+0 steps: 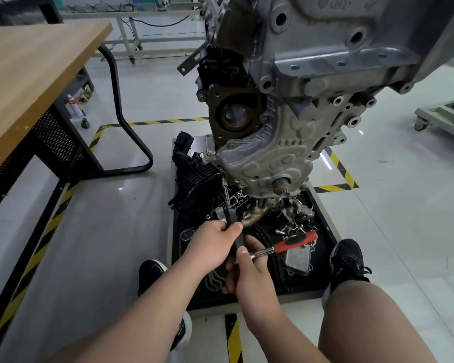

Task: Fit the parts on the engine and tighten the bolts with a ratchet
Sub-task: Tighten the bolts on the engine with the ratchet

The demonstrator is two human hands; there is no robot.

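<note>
Glossy floor (116,231) — engine (325,61) four-ring emblem (340,4); right hand (249,273) grips ratchet (296,241).

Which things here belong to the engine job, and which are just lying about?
In the job: engine, ratchet in right hand, black tool handle in left hand, loose parts in tray.
Lying about: wooden table, spray can, wheeled cart.
</note>
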